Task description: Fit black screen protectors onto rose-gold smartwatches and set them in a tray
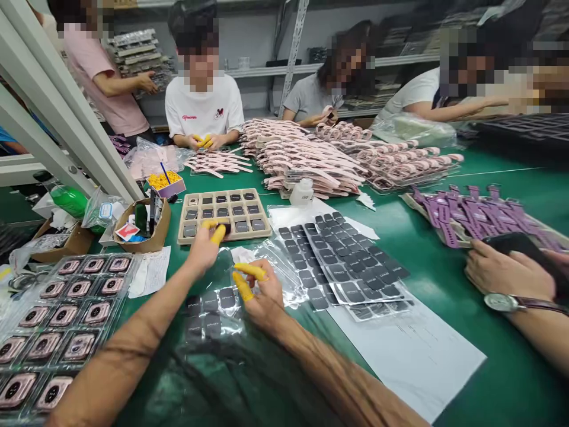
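My left hand, in yellow finger cots, reaches over the front edge of a beige compartment tray. Its fingers are closed on a dark square watch body. Similar dark square pieces sit in most of the tray's compartments. Nearer to me, my right hand hovers beside a clear sheet of black square stickers. Its thumb and index finger, also in yellow cots, are slightly apart with nothing visible between them. A crumpled clear film lies behind this hand.
Stacked black sticker sheets lie right of centre on white paper. Pinkish watch bodies fill a clear tray at left. Pink straps are piled behind a white bottle. At right, a co-worker's hand holds a dark object near purple straps.
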Available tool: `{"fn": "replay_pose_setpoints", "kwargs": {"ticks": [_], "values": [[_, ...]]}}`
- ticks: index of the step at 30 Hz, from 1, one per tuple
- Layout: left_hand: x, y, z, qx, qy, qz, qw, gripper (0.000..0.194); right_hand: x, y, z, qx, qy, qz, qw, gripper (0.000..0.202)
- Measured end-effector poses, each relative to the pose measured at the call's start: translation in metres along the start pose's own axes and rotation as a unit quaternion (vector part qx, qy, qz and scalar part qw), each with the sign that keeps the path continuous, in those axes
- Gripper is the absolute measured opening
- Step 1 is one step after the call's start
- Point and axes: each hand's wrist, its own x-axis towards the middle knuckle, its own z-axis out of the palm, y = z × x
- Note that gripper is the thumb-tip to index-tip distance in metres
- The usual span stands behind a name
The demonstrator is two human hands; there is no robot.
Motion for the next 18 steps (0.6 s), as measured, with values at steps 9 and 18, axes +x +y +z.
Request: {"fn": "replay_pose_setpoints", "kwargs": {"ticks": [9, 18], "values": [[-0.129, -0.025, -0.019, -0.407, -0.168, -0.192, 0.877, 0.064, -0.005, -0.012, -0.016, 0.139, -0.18, -0.108, 0.968, 0.024], [-0.124, -0.027, -0.008, -0.412, -0.118, -0.221, 0.876, 0.064, 0.017, 0.006, -0.067, 0.23, -0.231, 0.116, 0.938, 0.035]]}}
